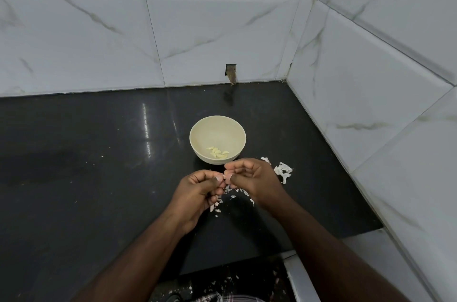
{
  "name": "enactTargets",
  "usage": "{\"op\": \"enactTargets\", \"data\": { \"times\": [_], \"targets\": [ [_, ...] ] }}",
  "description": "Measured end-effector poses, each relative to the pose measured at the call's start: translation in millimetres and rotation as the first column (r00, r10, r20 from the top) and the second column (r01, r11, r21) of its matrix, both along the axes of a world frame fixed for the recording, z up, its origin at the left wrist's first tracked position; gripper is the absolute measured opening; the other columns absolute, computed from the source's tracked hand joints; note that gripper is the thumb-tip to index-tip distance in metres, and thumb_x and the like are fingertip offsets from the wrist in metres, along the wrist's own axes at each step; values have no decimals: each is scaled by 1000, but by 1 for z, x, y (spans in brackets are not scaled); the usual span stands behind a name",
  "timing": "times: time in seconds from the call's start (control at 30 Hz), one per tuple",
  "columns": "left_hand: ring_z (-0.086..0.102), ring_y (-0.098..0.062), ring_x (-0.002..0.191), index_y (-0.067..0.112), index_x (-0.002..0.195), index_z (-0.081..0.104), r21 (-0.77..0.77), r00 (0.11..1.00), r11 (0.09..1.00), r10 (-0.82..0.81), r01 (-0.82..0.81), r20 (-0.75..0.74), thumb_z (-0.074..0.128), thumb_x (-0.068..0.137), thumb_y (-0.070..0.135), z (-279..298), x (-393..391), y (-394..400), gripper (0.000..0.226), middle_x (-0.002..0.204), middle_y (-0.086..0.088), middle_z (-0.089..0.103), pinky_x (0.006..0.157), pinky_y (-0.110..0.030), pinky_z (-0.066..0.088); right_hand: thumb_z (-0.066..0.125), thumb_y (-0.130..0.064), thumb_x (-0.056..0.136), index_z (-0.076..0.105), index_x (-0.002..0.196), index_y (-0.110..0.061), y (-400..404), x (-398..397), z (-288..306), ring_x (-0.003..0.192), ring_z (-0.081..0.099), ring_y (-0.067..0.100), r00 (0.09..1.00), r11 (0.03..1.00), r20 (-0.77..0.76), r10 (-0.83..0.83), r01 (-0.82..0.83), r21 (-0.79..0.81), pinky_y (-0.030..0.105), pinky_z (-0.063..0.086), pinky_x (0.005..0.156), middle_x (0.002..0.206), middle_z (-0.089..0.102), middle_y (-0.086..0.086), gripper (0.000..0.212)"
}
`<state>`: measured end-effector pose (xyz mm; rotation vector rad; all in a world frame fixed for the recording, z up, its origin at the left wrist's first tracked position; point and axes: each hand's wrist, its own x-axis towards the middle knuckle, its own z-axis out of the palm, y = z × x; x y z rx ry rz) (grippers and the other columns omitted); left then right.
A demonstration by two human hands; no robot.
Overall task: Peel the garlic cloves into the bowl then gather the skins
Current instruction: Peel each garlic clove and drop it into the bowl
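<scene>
While both hands pinch one clove [225, 178] just in front of the bowl [217, 141], left hand [200, 190] and right hand [252, 179] fingertips meet; skins [284, 171] lie right of the bowl.

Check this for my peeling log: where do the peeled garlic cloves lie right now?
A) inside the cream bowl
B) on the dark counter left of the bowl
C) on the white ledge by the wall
A: the peeled cloves lie together on the bottom of the cream bowl.
</scene>
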<state>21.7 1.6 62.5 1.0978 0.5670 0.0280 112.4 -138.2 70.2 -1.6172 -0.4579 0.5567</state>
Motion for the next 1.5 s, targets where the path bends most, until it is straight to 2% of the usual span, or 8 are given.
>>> {"op": "enactTargets", "data": {
  "times": [0.27,0.5,0.83,1.0,1.1,1.2,1.4,1.5],
  "targets": [
    [59,-8,62,5,90,72,-81,999,996,-35,32,-30,61,95,3,-1,0,2,12,76,-6,68,52,-15,47,75,9,80,73,97,-16,1,1,1,82,71,12,1000,1000,-1,26,-26,-6,25,57,77,87,76,2,30],
    [59,-13,64,-3,103,68,49,998,997,59,-60,22,64,92,-1,-6,4,1,12,78,-15,66,54,-17,47,75,4,82,74,96,-15,3,0,-6,80,71,14,996,997,68,-60,64,-54,32,60,81,86,75,6,24],
    [61,-13,66,0,98,71,28,999,999,32,-33,42,65,90,-2,-5,3,2,10,78,-12,68,57,-17,49,72,1,84,75,92,-23,2,3,-10,83,72,16,988,990,132,-85,99,-104,34,60,82,85,76,1,25],
    [62,-11,71,-1,104,70,-10,999,1000,13,-12,44,62,93,0,-4,2,4,14,84,-10,69,59,-18,49,69,-3,89,78,95,-24,-5,10,-8,89,69,-2,962,968,260,-76,134,-210,19,53,84,92,76,-13,23],
    [62,-11,70,-1,103,70,-6,999,1000,4,-4,40,62,93,0,-4,2,5,13,85,-11,69,59,-18,49,75,-10,87,77,103,-23,-6,8,-4,91,70,1,968,971,249,5,55,-232,21,54,86,102,75,-13,21],
    [62,-10,68,-2,104,70,0,999,1000,-8,8,46,61,93,-2,-4,3,4,14,86,-13,71,59,-18,49,78,-21,86,77,103,-25,-1,5,-5,87,70,2,958,951,277,74,16,-310,27,56,85,94,76,-12,18],
    [64,-12,68,-5,105,67,-32,998,999,29,-28,53,72,83,2,-3,4,3,23,88,-16,72,59,-17,51,72,-16,89,71,84,-26,3,-1,0,76,63,-6,933,945,355,53,68,-321,8,44,70,78,70,-15,12],
    [62,-11,64,-3,99,70,-27,998,999,36,-35,60,73,80,2,-2,4,2,20,83,-14,73,59,-17,50,68,-17,91,67,82,-28,5,-3,-2,77,63,-2,926,937,369,80,57,-346,8,42,68,78,69,-14,15]
  ]
}}
